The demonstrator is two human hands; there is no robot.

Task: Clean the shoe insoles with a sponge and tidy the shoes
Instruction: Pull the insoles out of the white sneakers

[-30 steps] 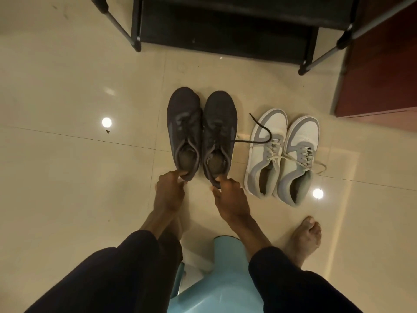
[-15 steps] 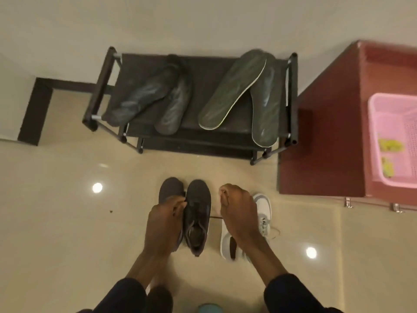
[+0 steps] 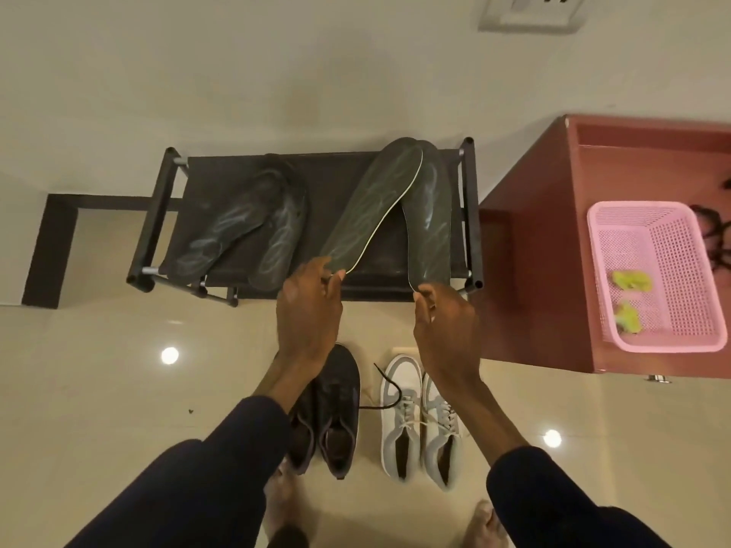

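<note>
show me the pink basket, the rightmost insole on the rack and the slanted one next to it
pink basket (image 3: pixel 672 346): head view, near rim
rightmost insole (image 3: pixel 431 223): head view, middle of its length
slanted insole (image 3: pixel 374 207): head view, middle of its length

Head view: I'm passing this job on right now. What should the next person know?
Left hand pinches the heel end of the pale-edged insole; right hand pinches the heel end of the rightmost insole.
Both lie on the black rack beside two more insoles.
Dark shoes and white shoes stand on the floor below.
Done: four insoles out, streaked as if wiped.
Left: probably refit them, tidy the shoes.
</note>
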